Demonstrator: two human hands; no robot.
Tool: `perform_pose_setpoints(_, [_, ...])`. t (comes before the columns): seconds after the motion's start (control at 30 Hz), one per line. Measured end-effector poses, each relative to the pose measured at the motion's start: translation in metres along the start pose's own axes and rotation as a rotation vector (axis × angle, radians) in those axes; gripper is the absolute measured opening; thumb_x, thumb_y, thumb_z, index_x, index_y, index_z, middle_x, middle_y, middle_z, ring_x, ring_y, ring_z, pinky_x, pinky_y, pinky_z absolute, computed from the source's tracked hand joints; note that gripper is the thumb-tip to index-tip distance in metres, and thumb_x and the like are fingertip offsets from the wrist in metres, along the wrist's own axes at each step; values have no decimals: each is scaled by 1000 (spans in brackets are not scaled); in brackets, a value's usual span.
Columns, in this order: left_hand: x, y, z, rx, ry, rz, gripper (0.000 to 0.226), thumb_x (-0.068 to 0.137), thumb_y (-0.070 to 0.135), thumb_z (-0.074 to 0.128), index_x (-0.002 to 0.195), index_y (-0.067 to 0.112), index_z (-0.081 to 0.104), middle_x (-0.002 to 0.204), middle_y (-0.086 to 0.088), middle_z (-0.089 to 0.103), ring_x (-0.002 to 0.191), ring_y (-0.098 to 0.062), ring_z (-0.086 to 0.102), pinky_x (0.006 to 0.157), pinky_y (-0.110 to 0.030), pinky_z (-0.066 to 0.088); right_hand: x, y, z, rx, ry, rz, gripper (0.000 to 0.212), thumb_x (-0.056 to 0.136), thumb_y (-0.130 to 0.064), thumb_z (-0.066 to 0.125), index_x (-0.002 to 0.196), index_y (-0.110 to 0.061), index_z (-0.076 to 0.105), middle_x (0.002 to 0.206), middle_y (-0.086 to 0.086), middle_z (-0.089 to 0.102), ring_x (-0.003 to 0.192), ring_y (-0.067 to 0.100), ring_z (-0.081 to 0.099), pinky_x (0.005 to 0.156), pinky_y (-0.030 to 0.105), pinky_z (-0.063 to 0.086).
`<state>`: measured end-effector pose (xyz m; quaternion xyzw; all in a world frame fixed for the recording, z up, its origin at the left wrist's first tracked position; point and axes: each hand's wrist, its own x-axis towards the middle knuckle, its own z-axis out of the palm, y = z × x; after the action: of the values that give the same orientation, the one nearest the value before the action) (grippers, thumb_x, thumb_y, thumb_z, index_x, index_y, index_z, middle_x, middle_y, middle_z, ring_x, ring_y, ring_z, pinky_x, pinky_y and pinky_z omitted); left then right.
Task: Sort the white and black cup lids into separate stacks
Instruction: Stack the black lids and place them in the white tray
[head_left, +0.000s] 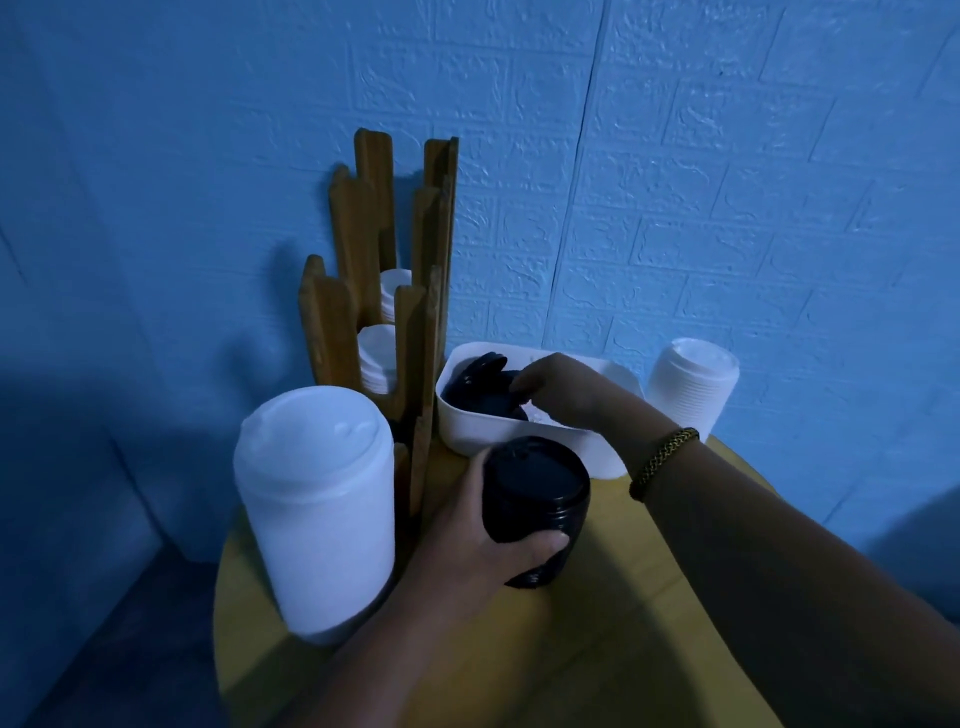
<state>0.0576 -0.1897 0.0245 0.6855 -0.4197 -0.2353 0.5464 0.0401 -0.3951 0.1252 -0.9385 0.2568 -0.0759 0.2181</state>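
The tall stack of white plastic cup lids (311, 509) on the left looks smooth and matt, with a soft sheen on top. The shorter stack of black plastic cup lids (537, 519) is glossier, its side finely ridged. The far stack of white plastic lids (693, 395) is ridged too. The loose black plastic lids (480, 397) lie dull in a smooth, matt white rectangular plastic tub (462, 431). The slotted brown wooden rack (415, 322) is matt. The round yellowish wooden table (623, 613) looks smooth. The blue wall (727, 182) is rough, embossed like brick. The dark-and-gold bracelet (662, 462) is braided cord.
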Motion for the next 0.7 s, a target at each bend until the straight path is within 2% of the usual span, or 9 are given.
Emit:
perform_pose_setpoints(0.07, [-1,1,0,2,8,1,92,64,57,83,141,61,32,136,32,51,130,5,45,105,-29,44,-15,3,-7,23,64,-25,38,85,9,53,110,-10,74,103,7,71,98,22,65,83,30,51])
perform_pose_setpoints(0.17, [-2,2,0,6,18,12,77,75,41,88,129,63,37,127,36,52,118,19,45,90,-11,40,-48,11,-21,95,204,-77,14,85,-16,75,98,-13,71,84,-2,67,78,14,60,64,21,44])
perform_pose_setpoints(0.23, [-3,2,-1,4,23,20,73,79,36,87,127,60,39,127,36,50,116,21,44,89,-10,39,-79,20,-29,194,338,-78,21,87,-28,74,85,-10,64,67,-4,55,62,10,49,54,19,34])
perform_pose_setpoints(0.27, [-3,3,-1,-2,27,27,74,77,39,88,130,59,39,128,34,51,118,17,46,91,-13,41,-98,25,-31,338,359,-60,27,91,-30,71,81,-7,60,64,-1,50,59,11,45,54,20,33])
perform_pose_setpoints(0.37, [-4,3,-1,-32,33,35,86,66,54,86,139,53,41,129,32,58,123,9,53,99,-23,45,-154,51,-26,822,160,108,25,97,-27,62,86,-5,57,69,8,46,62,18,42,55,28,35])
perform_pose_setpoints(0.43, [-6,4,0,-30,45,37,84,63,56,85,136,55,43,123,38,59,119,14,54,97,-20,45,-179,67,-14,904,-53,319,20,97,-24,61,91,-4,61,69,6,49,58,15,43,50,25,32])
perform_pose_setpoints(0.57, [-9,9,0,-24,54,44,72,76,37,89,128,56,44,122,37,59,113,21,52,89,-12,43,-192,80,3,809,-225,558,26,98,-30,58,88,-7,63,61,0,53,49,10,38,43,20,25])
perform_pose_setpoints(0.63, [-9,8,-1,-23,53,40,71,78,34,89,129,55,43,127,33,57,114,21,51,88,-11,42,-192,77,1,523,-235,621,36,97,-43,58,87,-9,63,61,0,54,46,11,40,44,22,29])
perform_pose_setpoints(0.7, [-9,7,-1,-32,53,40,77,71,45,88,133,55,43,129,31,58,117,17,53,92,-15,44,-189,77,2,122,-123,613,45,94,-53,58,94,-8,63,73,4,63,55,13,49,50,24,38])
